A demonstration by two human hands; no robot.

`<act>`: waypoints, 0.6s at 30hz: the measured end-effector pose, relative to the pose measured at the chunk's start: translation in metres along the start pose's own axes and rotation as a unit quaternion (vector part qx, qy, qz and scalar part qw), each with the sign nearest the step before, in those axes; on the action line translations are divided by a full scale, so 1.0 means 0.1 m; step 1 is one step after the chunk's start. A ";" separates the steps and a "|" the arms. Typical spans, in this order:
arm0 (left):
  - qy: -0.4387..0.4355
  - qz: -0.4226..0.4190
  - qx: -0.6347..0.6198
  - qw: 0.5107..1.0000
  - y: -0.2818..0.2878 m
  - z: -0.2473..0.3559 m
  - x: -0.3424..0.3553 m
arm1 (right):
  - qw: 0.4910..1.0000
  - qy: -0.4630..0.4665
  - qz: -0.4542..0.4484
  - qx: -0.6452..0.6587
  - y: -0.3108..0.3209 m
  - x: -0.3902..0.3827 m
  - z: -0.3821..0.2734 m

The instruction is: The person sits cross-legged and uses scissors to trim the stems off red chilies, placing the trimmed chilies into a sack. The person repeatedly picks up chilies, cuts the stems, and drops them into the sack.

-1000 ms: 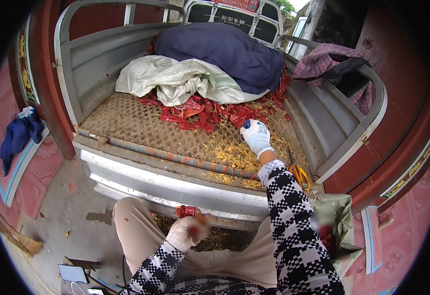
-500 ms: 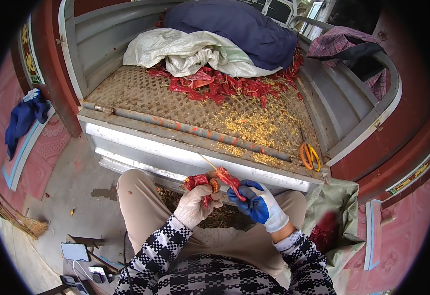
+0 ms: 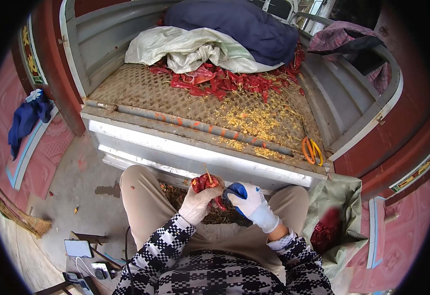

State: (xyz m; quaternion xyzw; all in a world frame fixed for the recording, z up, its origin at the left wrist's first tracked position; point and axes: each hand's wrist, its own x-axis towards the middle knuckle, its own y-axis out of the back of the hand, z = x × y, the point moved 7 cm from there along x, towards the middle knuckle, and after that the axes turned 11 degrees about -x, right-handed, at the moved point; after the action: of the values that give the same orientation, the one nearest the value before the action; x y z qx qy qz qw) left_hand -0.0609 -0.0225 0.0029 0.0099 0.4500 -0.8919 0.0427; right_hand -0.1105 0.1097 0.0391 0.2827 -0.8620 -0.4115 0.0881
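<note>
Left hand (image 3: 198,204), in a pale glove, is closed around a small cluster of dried red peppers (image 3: 203,183); wrinkled red skin and a thin stalk show above the fingers, and another red piece hangs below them. Right hand (image 3: 252,202), in a white glove with blue coating, sits just beside it with the fingers curled narrow; I cannot tell whether anything is pinched inside.

The peppers are held in front of the body, between the knees (image 3: 137,189) and short of the cargo bed's (image 3: 121,88) rear edge. Farther in on that bed, toward its front, a loose heap of peppers (image 3: 225,82) spills from under a white sack (image 3: 151,46) and a dark blue cover (image 3: 234,24). Yellow seeds (image 3: 254,120) scatter toward the right rear corner, where an orange-handled tool (image 3: 312,148) lies. A green sack (image 3: 351,196) stands open by the right leg, with red peppers inside.

Judging by the hands, the step in hand is gathering or working single peppers into the left-hand cluster. I think the next move calls for a firm left grip and a light right-hand touch, since the dry skins look easy to crack.
</note>
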 end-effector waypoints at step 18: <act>0.036 -0.027 -0.013 0.999 0.19 -0.21 -0.01 | 0.947 0.267 0.159 -0.080 0.13 0.07 -0.55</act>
State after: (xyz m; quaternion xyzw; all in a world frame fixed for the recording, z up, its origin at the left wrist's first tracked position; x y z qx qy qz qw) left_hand -0.0588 -0.0171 -0.0246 0.0290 0.4630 -0.8859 0.0026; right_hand -0.1011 0.0763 0.0839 0.2337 -0.8048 -0.3696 0.4014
